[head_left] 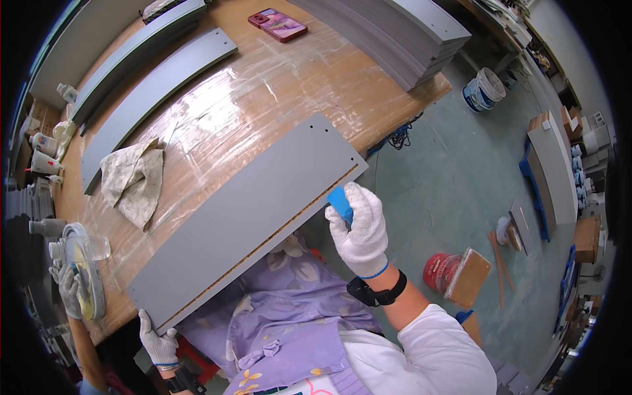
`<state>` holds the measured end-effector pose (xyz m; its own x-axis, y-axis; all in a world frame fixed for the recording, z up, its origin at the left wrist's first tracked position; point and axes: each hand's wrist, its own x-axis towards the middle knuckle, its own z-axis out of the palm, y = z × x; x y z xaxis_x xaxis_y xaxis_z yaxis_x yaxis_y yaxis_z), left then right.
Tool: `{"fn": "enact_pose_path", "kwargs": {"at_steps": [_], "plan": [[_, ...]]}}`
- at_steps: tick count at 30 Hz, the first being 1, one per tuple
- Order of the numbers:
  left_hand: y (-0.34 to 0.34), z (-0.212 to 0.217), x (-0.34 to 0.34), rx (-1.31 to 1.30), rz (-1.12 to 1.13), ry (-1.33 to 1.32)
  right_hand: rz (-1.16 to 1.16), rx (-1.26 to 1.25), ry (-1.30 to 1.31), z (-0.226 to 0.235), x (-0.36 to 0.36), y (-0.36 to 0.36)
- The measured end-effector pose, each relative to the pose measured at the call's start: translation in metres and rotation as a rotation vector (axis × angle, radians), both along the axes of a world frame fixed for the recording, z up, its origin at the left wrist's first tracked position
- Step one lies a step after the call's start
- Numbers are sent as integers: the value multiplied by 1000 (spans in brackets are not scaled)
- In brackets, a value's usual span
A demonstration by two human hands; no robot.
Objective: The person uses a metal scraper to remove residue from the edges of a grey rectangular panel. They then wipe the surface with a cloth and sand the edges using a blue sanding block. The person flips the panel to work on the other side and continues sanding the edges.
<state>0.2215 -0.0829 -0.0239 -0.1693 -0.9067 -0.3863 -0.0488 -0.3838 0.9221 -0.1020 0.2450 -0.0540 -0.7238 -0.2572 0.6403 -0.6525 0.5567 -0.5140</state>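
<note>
A long grey board (243,217) lies slantwise in front of me, with a narrow brown groove along its near edge and small dark holes at its far right end. My left hand (158,341), in a white knit glove, grips the board's near left corner. In my right hand (361,230), gloved the same way, a small flat blue piece (340,203), perhaps a scraper or sponge, is pinched between thumb and fingers. It is beside the groove towards the board's right end; whether it touches the board I cannot tell.
Two more grey boards (158,85) lie at the far left of the table (283,85), near a crumpled cloth (135,181). A phone (278,25) and a board stack (395,39) are further back. Another person's gloved hand (68,289) is by an oval tray (97,296). Buckets (440,271) stand on the floor.
</note>
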Motion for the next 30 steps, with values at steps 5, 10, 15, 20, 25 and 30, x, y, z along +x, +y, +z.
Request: {"fn": "enact_pose_path", "kwargs": {"at_steps": [5, 10, 15, 20, 25, 30], "plan": [[-2, 3, -2, 38, 13, 0, -298, -24, -19, -5, -56, 37], [-6, -2, 7, 22, -98, 1, 7, 8, 37, -1, -32, 30], [-13, -7, 15, 43, -116, 23, -273, -73, -118, -4, -64, 46], [-10, 1, 4, 182, -116, 96, 19, 15, 17, 0, -21, 8], [-4, 3, -10, 190, -102, 118, 571, -59, -83, 7, 54, -62], [-6, 5, 0, 285, -80, 234, 559, 14, 21, 17, 51, -76]]}}
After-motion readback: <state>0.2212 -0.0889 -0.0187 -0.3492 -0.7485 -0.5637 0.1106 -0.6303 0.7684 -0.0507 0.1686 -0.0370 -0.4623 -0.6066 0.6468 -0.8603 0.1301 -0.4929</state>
